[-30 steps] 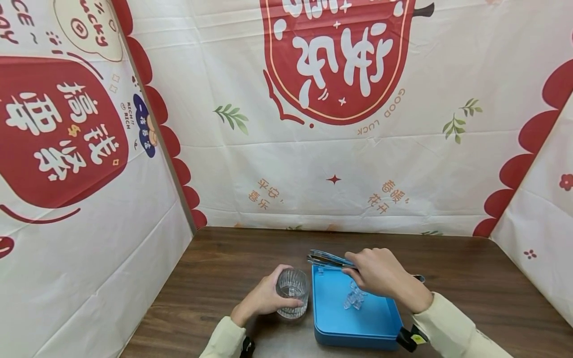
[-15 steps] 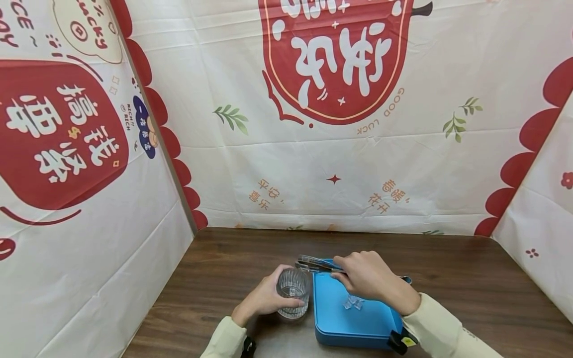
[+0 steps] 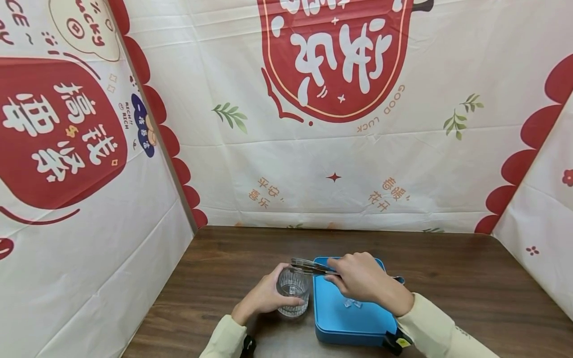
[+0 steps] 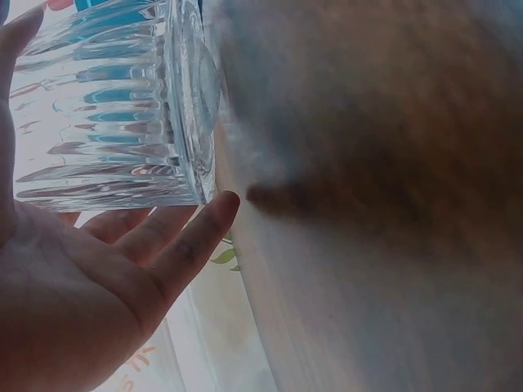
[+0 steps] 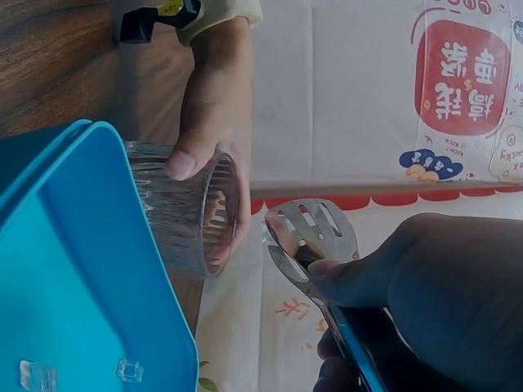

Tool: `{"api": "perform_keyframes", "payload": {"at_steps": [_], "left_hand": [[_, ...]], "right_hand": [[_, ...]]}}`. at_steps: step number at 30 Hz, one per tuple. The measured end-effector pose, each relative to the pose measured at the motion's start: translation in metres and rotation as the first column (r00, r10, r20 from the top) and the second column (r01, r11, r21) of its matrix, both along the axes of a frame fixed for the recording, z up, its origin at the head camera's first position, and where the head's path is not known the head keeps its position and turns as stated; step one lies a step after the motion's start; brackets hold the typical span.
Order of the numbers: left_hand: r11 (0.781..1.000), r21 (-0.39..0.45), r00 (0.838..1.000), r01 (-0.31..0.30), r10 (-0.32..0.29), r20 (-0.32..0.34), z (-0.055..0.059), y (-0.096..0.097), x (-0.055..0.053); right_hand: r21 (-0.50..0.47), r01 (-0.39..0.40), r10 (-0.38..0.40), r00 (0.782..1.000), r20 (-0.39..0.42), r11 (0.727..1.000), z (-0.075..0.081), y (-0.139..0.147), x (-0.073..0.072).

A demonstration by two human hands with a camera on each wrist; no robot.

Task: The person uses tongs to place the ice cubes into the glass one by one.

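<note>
Dark brown table (image 3: 233, 258), seen from the head, with wood grain running from side to side and a rounded far right corner. Two objects stood directly on the top. The glass (image 3: 293, 304), clear and vertically ribbed, was upright, with its mouth uppermost. The box (image 3: 349, 339), blue and open-topped with rounded corners, sat flat just to the right of the glass, a narrow gap between them. A pale sheen marked the surface in front of the glass.
</note>
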State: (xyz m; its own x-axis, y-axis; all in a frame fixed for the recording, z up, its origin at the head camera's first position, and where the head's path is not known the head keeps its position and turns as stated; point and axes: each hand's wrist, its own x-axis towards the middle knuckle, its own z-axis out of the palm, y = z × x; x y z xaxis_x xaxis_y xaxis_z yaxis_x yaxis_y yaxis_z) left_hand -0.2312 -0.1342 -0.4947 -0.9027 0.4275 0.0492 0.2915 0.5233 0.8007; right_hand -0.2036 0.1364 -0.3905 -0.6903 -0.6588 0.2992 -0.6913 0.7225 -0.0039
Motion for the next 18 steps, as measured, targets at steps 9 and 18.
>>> {"api": "perform_keyframes", "payload": {"at_steps": [9,18], "left_hand": [[1.000,-0.017,1.000,0.005,-0.005,-0.006,-0.0007,-0.0007,-0.0003],[0.999,-0.052,1.000,-0.011,0.009,-0.024,-0.0022,-0.0013,-0.0005]], "right_hand": [[-0.007,-0.006,0.007,1.000,0.028,1.000,-0.0043,-0.0032,-0.0009],[-0.009,-0.011,0.012,0.999,0.039,1.000,-0.0061,-0.0050,-0.0003]]}}
